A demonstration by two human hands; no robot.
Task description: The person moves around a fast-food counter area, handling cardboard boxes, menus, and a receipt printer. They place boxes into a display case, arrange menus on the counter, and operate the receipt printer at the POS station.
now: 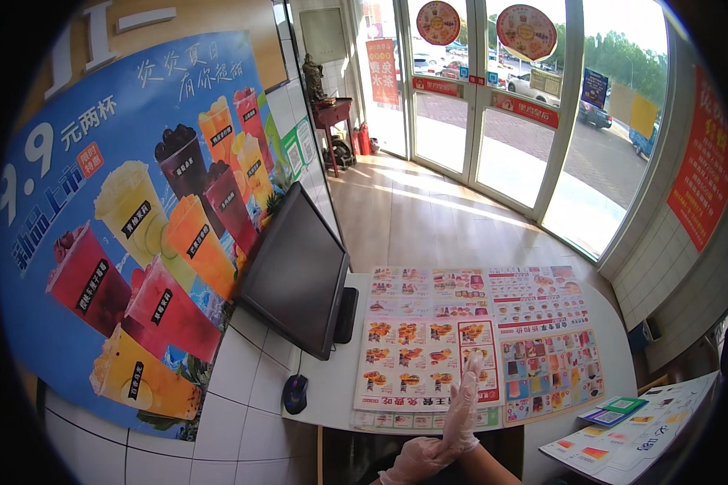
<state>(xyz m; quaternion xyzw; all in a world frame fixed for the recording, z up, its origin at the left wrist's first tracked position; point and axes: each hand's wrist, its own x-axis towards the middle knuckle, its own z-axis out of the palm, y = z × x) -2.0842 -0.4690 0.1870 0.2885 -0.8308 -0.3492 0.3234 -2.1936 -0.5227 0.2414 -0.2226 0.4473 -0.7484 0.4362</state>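
My right hand (pixel 463 406) wears a thin clear disposable glove. It points up over the near edge of the printed menu sheets, its fingers straight and close together, holding nothing. Lower down, my left hand (pixel 417 459), gloved alike, wraps around the heel of the right hand at the glove's cuff; its fingertips are partly hidden. Beneath and beyond the hands, a large menu sheet with food pictures (pixel 407 357) overlaps other menu sheets (pixel 537 294) on a white counter (pixel 613 364).
A black monitor (pixel 297 273) stands on the left, with a black computer mouse (pixel 295 393) near it. Printed code cards (pixel 622 405) lie on a menu board (pixel 637 433) at right. Beyond are glass doors (pixel 473 121), a small red table (pixel 333 115) and a drinks poster (pixel 139 242) on the left wall.
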